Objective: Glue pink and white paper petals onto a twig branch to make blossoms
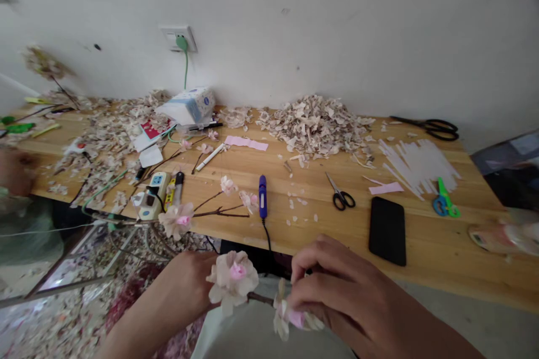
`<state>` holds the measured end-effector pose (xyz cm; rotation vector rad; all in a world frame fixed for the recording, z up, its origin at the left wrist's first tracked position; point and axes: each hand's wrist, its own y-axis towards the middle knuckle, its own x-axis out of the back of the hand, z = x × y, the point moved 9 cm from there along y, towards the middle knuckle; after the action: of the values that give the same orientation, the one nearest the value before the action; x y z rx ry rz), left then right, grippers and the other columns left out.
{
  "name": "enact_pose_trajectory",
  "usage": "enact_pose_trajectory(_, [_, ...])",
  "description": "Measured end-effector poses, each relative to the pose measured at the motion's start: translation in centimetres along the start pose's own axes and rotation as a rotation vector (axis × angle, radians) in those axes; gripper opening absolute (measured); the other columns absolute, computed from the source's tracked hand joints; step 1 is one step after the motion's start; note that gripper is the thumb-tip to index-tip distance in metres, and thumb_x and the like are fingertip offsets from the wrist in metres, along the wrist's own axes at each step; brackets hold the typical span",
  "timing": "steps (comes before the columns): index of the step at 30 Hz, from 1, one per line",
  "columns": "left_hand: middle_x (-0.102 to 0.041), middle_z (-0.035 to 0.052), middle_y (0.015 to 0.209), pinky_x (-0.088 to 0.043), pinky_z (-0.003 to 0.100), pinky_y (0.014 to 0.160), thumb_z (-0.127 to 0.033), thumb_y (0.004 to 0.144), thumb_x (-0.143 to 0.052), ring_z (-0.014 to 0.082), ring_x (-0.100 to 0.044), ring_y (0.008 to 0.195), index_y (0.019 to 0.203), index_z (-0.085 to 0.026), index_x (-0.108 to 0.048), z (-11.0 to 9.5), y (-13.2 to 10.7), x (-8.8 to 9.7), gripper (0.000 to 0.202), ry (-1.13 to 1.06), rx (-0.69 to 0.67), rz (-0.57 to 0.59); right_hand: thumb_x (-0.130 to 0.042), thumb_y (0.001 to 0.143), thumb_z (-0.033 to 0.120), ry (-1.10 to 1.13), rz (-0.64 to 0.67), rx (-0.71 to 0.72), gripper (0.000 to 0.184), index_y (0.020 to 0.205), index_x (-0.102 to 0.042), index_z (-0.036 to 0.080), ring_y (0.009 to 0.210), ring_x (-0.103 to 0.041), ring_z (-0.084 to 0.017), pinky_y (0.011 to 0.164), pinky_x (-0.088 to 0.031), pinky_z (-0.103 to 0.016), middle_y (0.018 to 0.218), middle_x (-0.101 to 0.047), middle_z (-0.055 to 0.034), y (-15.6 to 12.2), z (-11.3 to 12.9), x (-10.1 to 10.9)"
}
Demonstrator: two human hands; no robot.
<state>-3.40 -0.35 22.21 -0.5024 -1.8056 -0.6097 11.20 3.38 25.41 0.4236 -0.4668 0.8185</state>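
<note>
In the head view, a brown twig (261, 298) with pale artificial blossoms crosses between my two hands above my lap. My left hand (197, 277) is closed on this blossom branch at its left; a pink-centred flower (233, 277) hides most of the fingers. My right hand (337, 286) has its thumb and fingers pinched together at a second flower (290, 314), near the twig's right end. Part of that flower lies behind the fingers. Beyond my left hand, another forked branch (219, 212) carries blossoms and reaches over the table edge.
On the wooden table (236, 165) lie a blue hot tool (263, 196) with a cord, scissors (340, 193), a black phone (387, 230), and green-blue scissors (445, 202). Behind them are a petal heap (318, 123) and pale strips (419, 162). Another person's hand (17, 171) shows at left.
</note>
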Motion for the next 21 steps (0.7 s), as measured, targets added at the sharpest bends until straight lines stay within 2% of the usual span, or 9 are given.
enact_pose_trajectory(7, [-0.056, -0.0031, 0.053, -0.028, 0.028, 0.046, -0.009, 0.095, -0.038, 0.0106, -0.053, 0.046, 0.058, -0.020, -0.052, -0.3, -0.1, 0.2, 0.041, 0.028, -0.063, -0.062, -0.053, 0.096, 0.012, -0.070, -0.008, 0.026, 0.017, 0.097, -0.064, 0.025, 0.090, -0.058, -0.014, 0.079, -0.045, -0.025, 0.100, -0.062, -0.0015, -0.6, -0.6, -0.3])
enact_pose_trajectory(11, [-0.056, -0.0032, 0.053, -0.029, 0.027, 0.045, -0.012, 0.097, -0.037, 0.0102, -0.053, 0.046, 0.059, -0.020, -0.052, 0.0, 0.0, 0.0, 0.042, 0.029, -0.034, -0.031, -0.051, 0.094, 0.008, -0.147, 0.022, 0.070, 0.022, 0.095, -0.064, 0.025, 0.088, -0.058, -0.015, 0.076, -0.046, -0.025, 0.100, -0.064, -0.0018, -0.3, 0.4, 0.0])
enact_pose_trajectory(15, [-0.059, -0.0027, 0.055, -0.035, 0.022, 0.046, -0.011, 0.096, -0.036, 0.0094, -0.058, 0.048, 0.058, -0.020, -0.052, 0.0, 0.1, -0.3, 0.042, 0.017, -0.009, 0.014, -0.054, 0.089, 0.002, -0.225, 0.044, 0.038, 0.026, 0.093, -0.065, 0.025, 0.086, -0.059, -0.014, 0.075, -0.046, -0.025, 0.100, -0.065, -0.0003, 0.0, 0.9, 0.2])
enact_pose_trajectory(18, [-0.060, -0.0026, 0.055, -0.037, 0.019, 0.046, -0.009, 0.095, -0.036, 0.0092, -0.058, 0.048, 0.056, -0.020, -0.053, 0.1, 0.1, -0.4, 0.043, 0.025, 0.007, 0.014, -0.058, 0.090, 0.007, -0.245, 0.028, 0.133, 0.019, 0.090, -0.064, 0.025, 0.081, -0.057, -0.013, 0.070, -0.046, -0.024, 0.098, -0.065, 0.0005, 0.2, 1.4, 0.3])
enact_pose_trajectory(21, [-0.059, -0.0023, 0.054, -0.038, 0.019, 0.047, -0.009, 0.095, -0.037, 0.0096, -0.058, 0.048, 0.056, -0.020, -0.054, 0.1, 0.0, -0.6, 0.044, 0.014, -0.003, 0.015, -0.059, 0.092, 0.012, -0.267, 0.046, 0.212, 0.012, 0.091, -0.062, 0.023, 0.083, -0.057, -0.013, 0.071, -0.047, -0.024, 0.098, -0.064, 0.0001, 0.3, 1.4, 0.2])
